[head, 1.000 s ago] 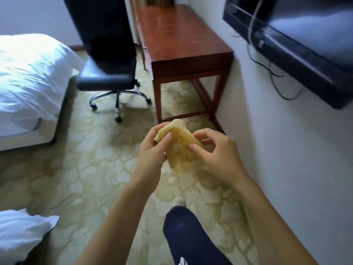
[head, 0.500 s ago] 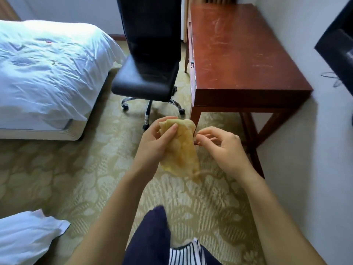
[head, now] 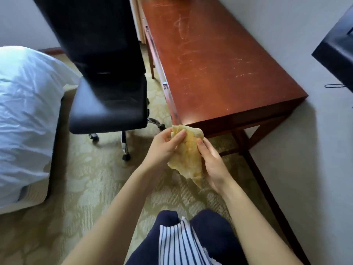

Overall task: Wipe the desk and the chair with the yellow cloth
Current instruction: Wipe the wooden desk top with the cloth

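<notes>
A crumpled yellow cloth (head: pixel 188 155) hangs between both hands in front of me, just below the near corner of the desk. My left hand (head: pixel 162 148) grips its upper left part, thumb across the top. My right hand (head: pixel 211 161) holds its right edge, fingers curled along the fabric. The reddish-brown wooden desk (head: pixel 219 69) stretches away along the right wall, its top marked with pale scratches. A black office chair (head: pixel 107 83) on castors stands to the left of the desk, its tall back towards the far wall.
A bed with white bedding (head: pixel 24 111) fills the left side. A dark wall-mounted screen (head: pixel 338 46) with a cable juts from the right wall above the desk. Patterned yellow-green carpet (head: pixel 86 184) covers the floor between bed, chair and desk.
I have walked closer to the desk and chair, which now loom larger. My right hand went from pinching near the cloth's top to holding along its right edge.
</notes>
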Action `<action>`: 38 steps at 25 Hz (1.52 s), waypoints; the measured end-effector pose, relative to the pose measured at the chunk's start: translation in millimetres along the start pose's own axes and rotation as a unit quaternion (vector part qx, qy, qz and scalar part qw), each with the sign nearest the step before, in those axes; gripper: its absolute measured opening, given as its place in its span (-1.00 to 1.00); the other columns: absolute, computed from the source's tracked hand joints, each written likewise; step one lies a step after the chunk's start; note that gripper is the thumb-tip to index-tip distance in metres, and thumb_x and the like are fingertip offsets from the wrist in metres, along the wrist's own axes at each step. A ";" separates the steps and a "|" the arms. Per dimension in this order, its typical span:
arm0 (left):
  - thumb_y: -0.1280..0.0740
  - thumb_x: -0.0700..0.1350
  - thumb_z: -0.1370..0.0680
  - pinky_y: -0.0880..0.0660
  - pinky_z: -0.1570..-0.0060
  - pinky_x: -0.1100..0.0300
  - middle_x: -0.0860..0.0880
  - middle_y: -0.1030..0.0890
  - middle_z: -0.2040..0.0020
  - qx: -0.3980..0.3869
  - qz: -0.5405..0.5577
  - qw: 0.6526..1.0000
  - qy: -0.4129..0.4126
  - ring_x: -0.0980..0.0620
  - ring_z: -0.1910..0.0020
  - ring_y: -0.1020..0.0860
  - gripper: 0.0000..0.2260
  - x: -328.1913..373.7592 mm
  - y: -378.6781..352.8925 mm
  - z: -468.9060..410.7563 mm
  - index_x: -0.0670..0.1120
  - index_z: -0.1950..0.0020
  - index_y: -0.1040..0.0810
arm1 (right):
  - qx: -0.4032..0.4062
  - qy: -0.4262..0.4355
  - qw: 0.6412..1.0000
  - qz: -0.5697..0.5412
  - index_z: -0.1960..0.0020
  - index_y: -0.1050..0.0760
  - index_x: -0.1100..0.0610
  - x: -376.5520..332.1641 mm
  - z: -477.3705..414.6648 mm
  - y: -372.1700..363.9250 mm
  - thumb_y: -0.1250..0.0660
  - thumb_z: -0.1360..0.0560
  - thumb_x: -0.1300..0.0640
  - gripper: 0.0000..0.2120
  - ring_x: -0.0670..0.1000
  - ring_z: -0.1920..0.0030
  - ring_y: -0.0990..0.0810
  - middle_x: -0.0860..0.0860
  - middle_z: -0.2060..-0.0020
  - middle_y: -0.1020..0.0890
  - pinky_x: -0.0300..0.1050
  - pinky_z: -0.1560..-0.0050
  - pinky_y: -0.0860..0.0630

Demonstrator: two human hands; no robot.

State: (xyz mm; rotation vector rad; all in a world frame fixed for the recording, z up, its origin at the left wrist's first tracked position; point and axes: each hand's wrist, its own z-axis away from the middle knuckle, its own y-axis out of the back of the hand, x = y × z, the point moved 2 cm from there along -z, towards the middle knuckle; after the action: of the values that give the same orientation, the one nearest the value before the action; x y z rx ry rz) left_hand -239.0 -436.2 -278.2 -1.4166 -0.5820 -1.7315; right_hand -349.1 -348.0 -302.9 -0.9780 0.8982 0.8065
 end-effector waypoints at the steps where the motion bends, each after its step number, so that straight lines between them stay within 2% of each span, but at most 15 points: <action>1: -0.34 -0.03 -0.55 -0.56 -0.10 0.04 -0.14 -0.67 -0.02 -0.004 -0.013 1.000 0.007 -0.07 -0.05 -0.64 -0.75 2.9 0.6 -23.5 -0.17 -0.13 -0.59 | 0.018 -0.013 0.999 -0.029 -0.24 -0.47 -0.03 -1.5 -14.9 3.0 -0.28 -0.47 -0.15 -0.60 0.04 -0.17 -0.59 0.04 -0.13 -0.63 -0.01 -0.16 -0.53; 3: -0.34 -0.05 -0.55 -0.57 -0.07 0.08 -0.17 -0.67 -0.01 -0.006 -0.044 0.999 0.016 -0.06 -0.01 -0.64 -0.76 4.0 -3.5 -57.6 -0.19 -0.10 -0.59 | 0.043 -0.022 0.998 -0.047 -0.23 -0.48 0.00 -5.9 -36.9 13.0 -0.34 -0.45 -0.12 -0.60 0.05 -0.16 -0.59 0.06 -0.12 -0.64 0.04 -0.19 -0.49; 5: -0.35 -0.08 -0.55 -0.57 0.04 0.20 -0.19 -0.66 0.00 -0.011 -0.077 0.997 0.019 0.05 0.08 -0.63 -0.79 4.9 -11.9 -93.8 -0.19 -0.07 -0.59 | 0.070 -0.018 0.996 -0.057 -0.24 -0.48 0.02 -13.7 -59.4 32.8 -0.40 -0.42 -0.07 -0.58 0.07 -0.17 -0.59 0.07 -0.13 -0.63 0.04 -0.20 -0.49; 7: -0.35 -0.08 -0.55 -0.56 0.10 0.23 -0.14 -0.67 0.04 -0.012 -0.110 0.994 0.020 0.15 0.15 -0.61 -0.85 6.1 -21.0 -128.2 -0.14 -0.03 -0.60 | 0.094 -0.011 0.994 -0.048 -0.21 -0.51 0.02 -23.3 -81.8 55.8 -0.43 -0.40 0.00 -0.60 0.07 -0.16 -0.59 0.08 -0.12 -0.63 0.05 -0.18 -0.50; 12: -0.37 -0.05 -0.54 -0.56 -0.01 0.02 -0.04 -0.66 0.08 0.045 -0.156 0.986 0.046 0.00 0.03 -0.62 -0.89 -3.6 -48.5 -200.3 -0.05 0.00 -0.60 | 0.080 -0.034 0.996 0.028 -0.14 -0.56 0.15 -51.0 -145.6 114.4 -0.40 -0.46 0.19 -0.74 0.13 -0.05 -0.64 0.13 0.00 -0.67 0.02 -0.04 -0.58; 16: -0.35 -0.01 -0.54 -0.55 -0.05 0.09 0.00 -0.62 -0.05 0.110 -0.155 0.980 0.054 0.03 -0.05 -0.59 -0.81 0.8 -82.0 -243.7 0.03 -0.14 -0.55 | 0.087 -0.019 0.992 0.089 -0.05 -0.58 0.17 -97.1 -196.3 174.8 -0.40 -0.45 0.21 -0.82 0.14 0.02 -0.66 0.14 0.06 -0.68 0.05 0.03 -0.59; 18: -0.33 -0.02 -0.56 -0.55 0.01 0.18 0.03 -0.62 -0.06 0.142 -0.147 0.978 0.047 0.09 0.00 -0.60 -0.85 1.0 -86.0 -253.7 0.07 -0.12 -0.56 | 0.122 0.018 0.982 0.142 0.07 -0.58 0.12 -114.8 -214.7 203.5 -0.42 -0.44 0.23 -0.91 0.05 0.11 -0.65 0.07 0.16 -0.67 -0.10 0.13 -0.57; 20: -0.31 -0.05 -0.57 -0.47 0.11 0.39 0.07 -0.62 -0.04 0.174 -0.165 0.970 0.048 0.20 0.04 -0.58 -0.90 -1.7 -80.6 -260.7 0.09 -0.06 -0.56 | 0.186 0.070 0.942 0.270 0.17 -0.54 0.07 -126.4 -233.5 228.2 -0.44 -0.41 0.19 -0.92 -0.04 0.22 -0.58 -0.04 0.27 -0.62 -0.33 0.24 -0.47; 21: -0.30 -0.07 -0.58 -0.43 0.12 0.45 0.09 -0.61 -0.05 0.192 -0.178 0.964 0.052 0.22 0.01 -0.56 -0.89 -5.2 -76.4 -263.4 0.08 -0.07 -0.56 | 0.220 0.087 0.908 0.345 0.18 -0.52 0.06 -127.7 -242.8 238.2 -0.44 -0.41 0.15 -0.91 -0.04 0.24 -0.54 -0.06 0.30 -0.59 -0.35 0.29 -0.41; 23: -0.29 -0.09 -0.58 -0.39 -0.04 0.35 0.05 -0.55 -0.16 0.229 -0.204 0.950 0.065 0.14 -0.11 -0.50 -0.84 -15.5 -66.5 -268.0 0.04 -0.16 -0.53 | 0.276 0.106 0.842 0.452 0.13 -0.52 0.07 -123.8 -260.8 247.3 -0.42 -0.41 0.10 -0.90 0.04 0.17 -0.49 -0.03 0.27 -0.56 -0.20 0.24 -0.36; 25: -0.24 -0.12 -0.60 -0.33 -0.16 0.22 -0.01 -0.46 -0.29 0.251 -0.238 0.934 0.089 0.11 -0.18 -0.40 -0.73 -27.5 -56.9 -268.7 0.00 -0.30 -0.46 | 0.293 0.139 0.783 0.531 0.09 -0.55 0.12 -109.3 -276.5 241.5 -0.42 -0.42 0.13 -0.90 0.11 0.07 -0.47 -0.01 0.23 -0.54 -0.12 0.11 -0.35; 27: -0.19 -0.15 -0.62 -0.33 -0.22 0.17 -0.06 -0.40 -0.38 0.256 -0.249 0.926 0.126 0.05 -0.25 -0.39 -0.65 -40.5 -44.4 -262.3 -0.04 -0.42 -0.35 | 0.251 0.141 0.763 0.579 0.10 -0.58 0.16 -84.4 -287.1 223.2 -0.40 -0.44 0.17 -0.93 0.14 -0.01 -0.47 0.03 0.17 -0.59 -0.04 -0.02 -0.34; 31: -0.11 -0.19 -0.65 -0.30 -0.18 0.21 -0.06 -0.31 -0.48 0.236 -0.234 0.924 0.189 -0.01 -0.39 -0.33 -0.58 -57.0 -19.6 -254.8 -0.04 -0.52 -0.20 | 0.160 0.116 0.791 0.579 -0.03 -0.59 0.10 -41.1 -293.3 176.4 -0.38 -0.45 0.19 -0.84 0.10 -0.14 -0.45 -0.01 -0.07 -0.59 -0.01 -0.12 -0.32; 35: -0.10 -0.24 -0.64 -0.31 -0.12 0.26 -0.05 -0.32 -0.47 0.223 -0.235 0.925 0.200 0.07 -0.30 -0.37 -0.55 -58.2 -13.3 -260.9 -0.05 -0.54 -0.18 | -0.027 0.195 0.745 0.637 -0.08 -0.57 0.03 -16.0 -280.6 134.3 -0.39 -0.43 0.10 -0.78 0.09 -0.07 -0.47 -0.06 -0.09 -0.59 0.03 -0.03 -0.36; 38: -0.08 -0.29 -0.62 -0.29 -0.22 0.22 -0.09 -0.31 -0.48 0.205 -0.259 0.920 0.210 -0.04 -0.41 -0.32 -0.52 -62.6 -12.3 -262.9 -0.10 -0.54 -0.16 | -0.156 0.283 0.699 0.637 -0.04 -0.60 0.08 -16.3 -263.8 141.9 -0.41 -0.43 0.11 -0.81 0.13 0.08 -0.51 -0.01 0.00 -0.62 0.04 0.10 -0.45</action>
State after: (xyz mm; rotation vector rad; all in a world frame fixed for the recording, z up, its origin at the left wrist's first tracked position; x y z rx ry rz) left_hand -399.4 -612.7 -405.9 -0.5935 -1.0664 -2.0808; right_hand -547.8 -545.4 -410.1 -0.7905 2.1193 1.9328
